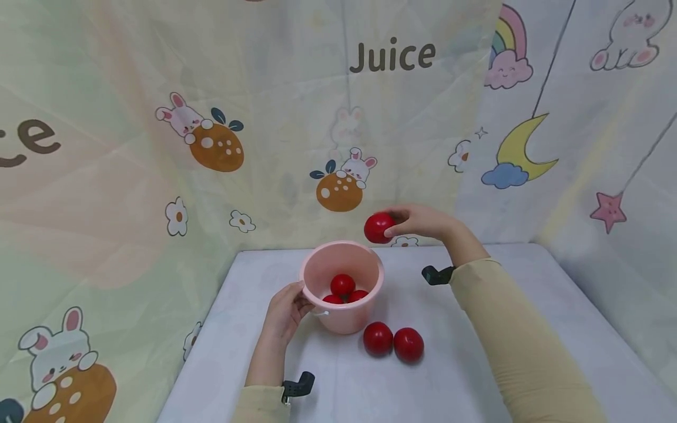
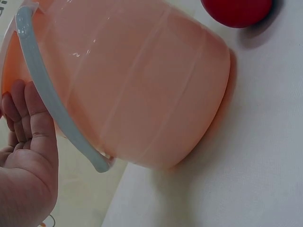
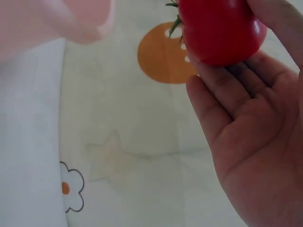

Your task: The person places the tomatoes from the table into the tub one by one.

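Note:
A pink bucket [image 1: 342, 319] stands on the table, tilted a little toward me in the head view, with several red tomatoes [image 1: 342, 285] inside. My left hand [image 1: 285, 311] holds its rim from the left side. In the left wrist view those fingers [image 2: 38, 101] reach up to the rim beside the pale handle [image 2: 52, 101]. Up and to the right of the bucket, my right hand [image 1: 423, 223] grips another tomato [image 1: 378, 228] between thumb and fingers. Its green stem [image 3: 176, 21] shows in the right wrist view, pointing toward the bucket.
Two more tomatoes lie side by side on the white table in front of the bucket, one on the left [image 1: 378, 339] and one on the right [image 1: 409, 345]. A printed cloth [image 1: 275, 194] hangs behind the table's back edge and along its sides.

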Demonstrator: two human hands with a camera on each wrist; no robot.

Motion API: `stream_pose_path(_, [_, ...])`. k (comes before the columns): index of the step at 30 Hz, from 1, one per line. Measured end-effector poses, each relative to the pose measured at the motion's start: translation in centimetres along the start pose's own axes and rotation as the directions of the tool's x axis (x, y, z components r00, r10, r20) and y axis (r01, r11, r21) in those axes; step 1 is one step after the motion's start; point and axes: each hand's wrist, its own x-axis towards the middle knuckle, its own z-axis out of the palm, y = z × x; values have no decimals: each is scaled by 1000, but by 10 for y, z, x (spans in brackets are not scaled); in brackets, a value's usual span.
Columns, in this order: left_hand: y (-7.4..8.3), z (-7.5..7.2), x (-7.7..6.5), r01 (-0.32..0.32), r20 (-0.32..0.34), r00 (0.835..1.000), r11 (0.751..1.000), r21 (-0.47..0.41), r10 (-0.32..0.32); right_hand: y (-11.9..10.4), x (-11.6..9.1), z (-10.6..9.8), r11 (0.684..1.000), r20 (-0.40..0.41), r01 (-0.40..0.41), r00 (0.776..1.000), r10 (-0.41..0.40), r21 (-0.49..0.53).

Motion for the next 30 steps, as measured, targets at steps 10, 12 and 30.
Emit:
stream_pose_path(10, [2, -3, 0, 0, 0, 1000, 1000, 2, 0, -33, 30, 20, 1000, 151, -1, 989, -1, 13])
stream_pose_path(12, [2, -3, 0, 0, 0, 1000, 1000, 5, 0, -38, 37, 25, 1000, 174, -12, 985, 13, -11])
stream_pose_path(30, [3, -3, -1, 3, 14, 1000, 1000, 9, -3, -32, 84, 116, 985, 441, -172, 887, 140, 32])
